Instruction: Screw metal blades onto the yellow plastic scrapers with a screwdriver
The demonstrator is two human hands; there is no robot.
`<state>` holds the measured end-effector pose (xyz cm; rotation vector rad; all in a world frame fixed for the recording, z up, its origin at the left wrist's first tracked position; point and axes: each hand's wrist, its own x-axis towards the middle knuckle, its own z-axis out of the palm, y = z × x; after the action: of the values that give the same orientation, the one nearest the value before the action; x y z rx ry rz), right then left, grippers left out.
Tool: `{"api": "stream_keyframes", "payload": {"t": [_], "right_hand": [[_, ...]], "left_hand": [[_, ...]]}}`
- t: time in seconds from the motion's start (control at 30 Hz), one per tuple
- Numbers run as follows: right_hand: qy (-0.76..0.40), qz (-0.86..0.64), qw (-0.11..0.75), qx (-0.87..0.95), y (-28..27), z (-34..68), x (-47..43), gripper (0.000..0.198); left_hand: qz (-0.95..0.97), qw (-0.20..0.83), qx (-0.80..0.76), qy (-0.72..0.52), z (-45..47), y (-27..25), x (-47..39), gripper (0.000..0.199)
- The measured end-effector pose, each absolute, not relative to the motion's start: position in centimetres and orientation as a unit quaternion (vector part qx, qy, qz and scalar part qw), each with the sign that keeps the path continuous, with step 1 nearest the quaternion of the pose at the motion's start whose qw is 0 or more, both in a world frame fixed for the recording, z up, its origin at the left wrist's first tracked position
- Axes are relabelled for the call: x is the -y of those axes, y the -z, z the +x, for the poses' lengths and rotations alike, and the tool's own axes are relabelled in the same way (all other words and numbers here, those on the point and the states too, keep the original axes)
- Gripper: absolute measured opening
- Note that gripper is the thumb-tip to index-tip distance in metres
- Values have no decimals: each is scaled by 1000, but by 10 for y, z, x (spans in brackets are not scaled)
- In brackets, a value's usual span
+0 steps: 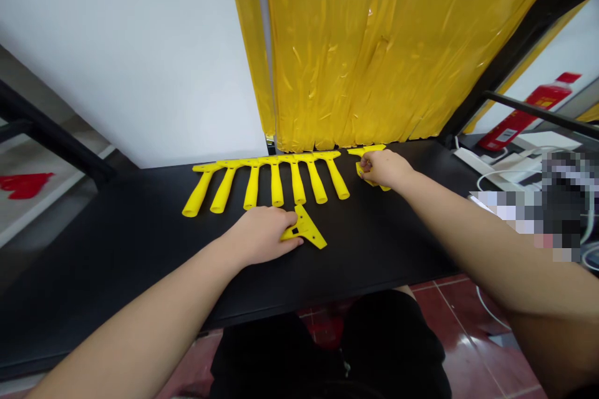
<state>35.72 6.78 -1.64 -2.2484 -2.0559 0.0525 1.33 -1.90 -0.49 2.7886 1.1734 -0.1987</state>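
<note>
Near the middle of the black table, my left hand (264,234) is closed round the grip of a yellow T-shaped plastic squeegee handle (306,227). Its wide flat head points right, out past my thumb. Farther back, my right hand (386,169) has its fingers curled on another yellow handle (358,151) at the right end of a row; my fingers partly cover it. More yellow plastic (384,187) shows beneath that hand, and I cannot tell if it is a separate piece. Several matching handles (276,184) lie side by side, heads toward the wall, round open grip ends toward me.
The black table (140,249) backs onto a white panel (163,43) and yellow plastic film (365,50). At right lie a red bottle (526,111), white boxes and cables (496,168) beside a black frame bar (538,111). A red item (25,184) lies on the left shelf.
</note>
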Motion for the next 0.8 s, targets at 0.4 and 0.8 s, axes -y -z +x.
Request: {"api": "stream_keyframes", "payload": {"t": [0.4,0.8], "right_hand": [[-47,-772,177,608,16,390,-58,20],[-91,-796,108,589,24,392,-58,30]], "left_hand": [[872,312,-377,-17,6,-8,13,21],[771,307,-536,-158,92,-14,-30,45]]}}
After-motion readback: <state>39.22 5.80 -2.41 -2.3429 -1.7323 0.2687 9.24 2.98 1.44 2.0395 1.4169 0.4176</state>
